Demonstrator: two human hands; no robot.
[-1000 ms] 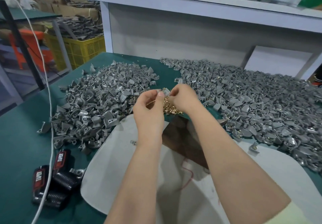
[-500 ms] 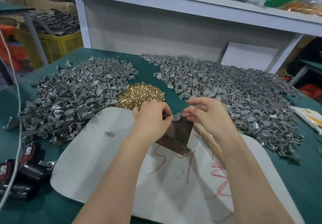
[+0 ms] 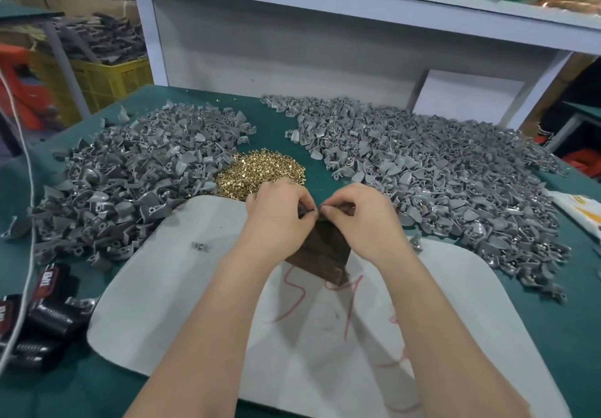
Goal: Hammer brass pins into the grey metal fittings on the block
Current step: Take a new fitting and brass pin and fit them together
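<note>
On the white mat (image 3: pixel 169 287): a dark brown block (image 3: pixel 322 255) was laid near the middle of the green table (image 3: pixel 48 385), its far end covered by both hands.
Left hand (image 3: pixel 276 219): its fingers (image 3: pixel 302 203) were curled and pinched on a small grey piece (image 3: pixel 314 212) at the block's far end. What the piece was could not be told.
Right hand (image 3: pixel 361 222): its fingers (image 3: pixel 329 211) were curled too, their tips brought against those of the left, and the same piece was pinched.
Brass pins (image 3: pixel 260 173): a heap was seen just beyond the hands, touching the mat's far edge.
Left pile of grey fittings (image 3: pixel 130 183): it was spread left of the pins and overlapped the mat's far left corner.
Right pile of grey fittings (image 3: pixel 439 183): a larger heap was spread to the right and far side.
Lone fitting (image 3: pixel 200 246): it was left on the mat, apart from the left hand.
Near left corner: black items with red labels (image 3: pixel 42 304) were crossed by a white cord (image 3: pixel 31 222).
</note>
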